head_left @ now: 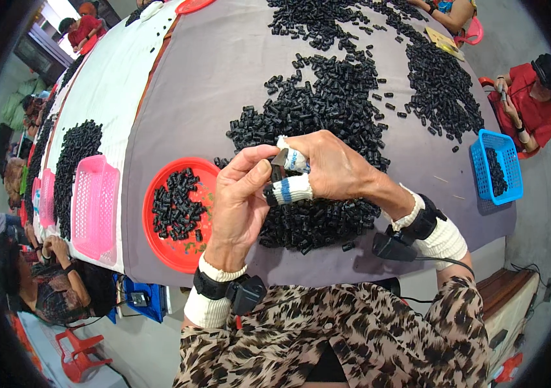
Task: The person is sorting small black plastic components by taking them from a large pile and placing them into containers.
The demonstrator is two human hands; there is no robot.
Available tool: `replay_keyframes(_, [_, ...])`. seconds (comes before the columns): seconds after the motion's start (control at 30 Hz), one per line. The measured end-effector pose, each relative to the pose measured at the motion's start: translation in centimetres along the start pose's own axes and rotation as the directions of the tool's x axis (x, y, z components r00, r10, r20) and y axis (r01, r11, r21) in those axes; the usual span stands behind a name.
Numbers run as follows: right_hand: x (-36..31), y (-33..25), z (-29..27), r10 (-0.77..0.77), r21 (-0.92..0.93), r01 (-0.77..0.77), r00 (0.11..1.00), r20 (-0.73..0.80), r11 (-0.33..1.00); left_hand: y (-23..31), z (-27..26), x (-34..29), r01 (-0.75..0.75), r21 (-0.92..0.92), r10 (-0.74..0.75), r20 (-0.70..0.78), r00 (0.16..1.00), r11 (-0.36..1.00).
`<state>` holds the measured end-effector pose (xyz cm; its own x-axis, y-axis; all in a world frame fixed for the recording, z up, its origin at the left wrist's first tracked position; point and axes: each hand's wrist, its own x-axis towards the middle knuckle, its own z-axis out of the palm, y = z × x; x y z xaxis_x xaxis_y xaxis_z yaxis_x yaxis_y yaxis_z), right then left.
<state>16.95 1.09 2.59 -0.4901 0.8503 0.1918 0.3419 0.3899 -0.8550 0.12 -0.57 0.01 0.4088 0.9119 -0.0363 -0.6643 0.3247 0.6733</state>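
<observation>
My two hands meet over a big heap of small black cylindrical parts (327, 97). Between thumb and fingers, my left hand (240, 194) pinches one small black part (278, 173), mostly covered by the fingers. My right hand (337, 168) is closed on a small flat grey blade-like tool (280, 157), which touches or lies very near that part. White cloth wraps with blue marks (291, 189) cover the right thumb and a finger. A round red tray (159, 252) holding more black parts is just left of my left hand.
A grey cloth covers the table (191, 84). Pink baskets (96, 207) stand at the left beside another pile. At the right are a blue basket (496, 165) with black parts and a person in red (530, 107). Other people sit around the table.
</observation>
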Motion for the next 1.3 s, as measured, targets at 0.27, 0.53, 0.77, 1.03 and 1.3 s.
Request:
replay_keyframes(0.27, [0.28, 0.60, -0.12, 0.014, -0.029, -0.013, 1.000, 0.026, 0.999, -0.22, -0.26, 0.44, -0.025, 0.035, 0.025, 0.009, 1.000, 0.999])
replay_keyframes(0.53, [0.15, 0.82, 0.24, -0.033, -0.124, 0.037, 0.999, 0.039, 0.992, -0.22, -0.63, 0.23, -0.033, 0.037, 0.033, 0.007, 0.999, 0.999])
replay_keyframes(0.77, [0.00, 0.30, -0.13, 0.020, -0.028, -0.020, 1.000, -0.009, 0.999, -0.24, -0.25, 0.17, -0.032, 0.019, 0.032, -0.007, 0.999, 0.999])
replay_keyframes(1.03, [0.05, 0.37, -0.19, -0.012, -0.075, 0.014, 1.000, 0.024, 0.997, -0.42, -0.24, 0.10, -0.040, 0.064, 0.042, -0.027, 0.999, 0.997])
replay_keyframes(1.3, [-0.11, 0.60, -0.17, 0.010, -0.036, -0.008, 0.999, 0.053, 0.999, -0.41, -0.14, 0.08, -0.057, 0.125, 0.063, -0.043, 0.997, 0.990])
